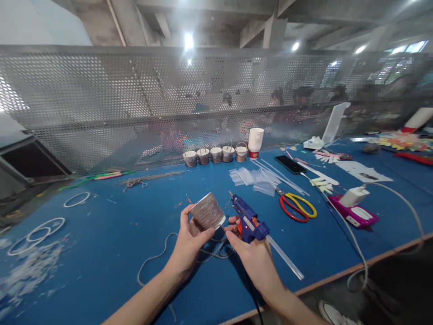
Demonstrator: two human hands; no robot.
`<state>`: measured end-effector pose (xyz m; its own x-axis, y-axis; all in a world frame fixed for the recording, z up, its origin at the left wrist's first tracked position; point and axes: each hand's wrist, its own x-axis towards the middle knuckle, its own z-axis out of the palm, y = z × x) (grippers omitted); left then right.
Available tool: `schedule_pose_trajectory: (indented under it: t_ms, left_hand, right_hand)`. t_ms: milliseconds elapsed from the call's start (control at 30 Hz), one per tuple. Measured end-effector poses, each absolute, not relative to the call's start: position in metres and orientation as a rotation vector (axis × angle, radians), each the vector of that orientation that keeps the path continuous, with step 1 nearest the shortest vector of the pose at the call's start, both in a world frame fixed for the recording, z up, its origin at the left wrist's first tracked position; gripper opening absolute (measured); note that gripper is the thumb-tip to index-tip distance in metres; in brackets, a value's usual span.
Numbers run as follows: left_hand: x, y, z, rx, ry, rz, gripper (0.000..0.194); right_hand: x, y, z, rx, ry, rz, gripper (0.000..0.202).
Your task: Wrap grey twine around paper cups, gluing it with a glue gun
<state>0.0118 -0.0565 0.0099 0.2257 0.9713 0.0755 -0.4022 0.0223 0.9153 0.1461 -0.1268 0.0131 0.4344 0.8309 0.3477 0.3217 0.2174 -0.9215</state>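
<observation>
Your left hand (189, 241) pinches the cord-wrapped cup (207, 211), thumb along its lower edge, fingers behind and at the left side; the cup is tilted, sitting at the fingertip end of the hand, above the table (111, 262). Your right hand (254, 259) is curled round the handle of the blue glue gun (249, 220), thumb pointing toward the cup; can't tell if its fingertips also pinch the loose cord (146, 263). Nozzle points up and left, just right of the cup, apart from it. Clear glue stick (286, 258) pokes out the gun's rear, past your right wrist. Loose cord loops on the table below and left of the cup. Beyond your hands: five small cups (216, 155) in a row, stacked paper cups (256, 142) beside them, clear plastic pieces (248, 176). Scissors (296, 207) lie right of the gun, black phone (290, 164) farther back.
</observation>
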Motion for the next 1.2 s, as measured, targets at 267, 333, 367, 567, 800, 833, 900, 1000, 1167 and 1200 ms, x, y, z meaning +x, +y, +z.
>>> schedule_pose_trajectory:
  t_ms: [267,333,367,567,800,833,900,1000,1167,1200]
  left_hand:
    - [0.015,-0.065,0.016,0.976,0.739,1.135,0.067]
    - [0.015,-0.065,0.016,0.973,0.744,1.124,0.068]
    - [0.016,-0.065,0.016,0.968,0.753,1.128,0.068]
    - [0.016,-0.065,0.015,0.954,0.779,1.174,0.066]
    - [0.015,-0.066,0.02,0.919,0.784,1.162,0.065]
    - [0.015,-0.065,0.022,0.908,0.793,1.161,0.065]
    - [0.013,-0.063,0.025,0.884,0.811,1.17,0.066]
    - [0.01,-0.058,0.029,0.862,0.815,1.196,0.068]
    - [0.008,-0.054,0.027,0.91,0.783,1.207,0.069]
    - [0.008,-0.054,0.027,0.924,0.781,1.207,0.069]
  right_hand:
    - [0.14,-0.122,0.004,-1.366,-1.091,0.429,0.02]
    - [0.144,-0.123,0.001,-1.361,-1.116,0.431,0.019]
    - [0.145,-0.124,0.0,-1.363,-1.142,0.423,0.019]
    - [0.133,-0.134,-0.005,-1.326,-1.245,0.393,0.016]
    - [0.125,-0.146,0.006,-1.225,-1.266,0.584,0.012]
    - [0.128,-0.149,0.005,-1.208,-1.293,0.568,0.014]
    - [0.135,-0.156,0.0,-1.175,-1.361,0.47,0.017]
    - [0.148,-0.166,-0.006,-1.181,-1.383,0.285,0.016]
    - [0.167,-0.174,0.006,-1.423,-1.321,0.42,0.015]
    - [0.168,-0.174,0.009,-1.445,-1.348,0.453,0.017]
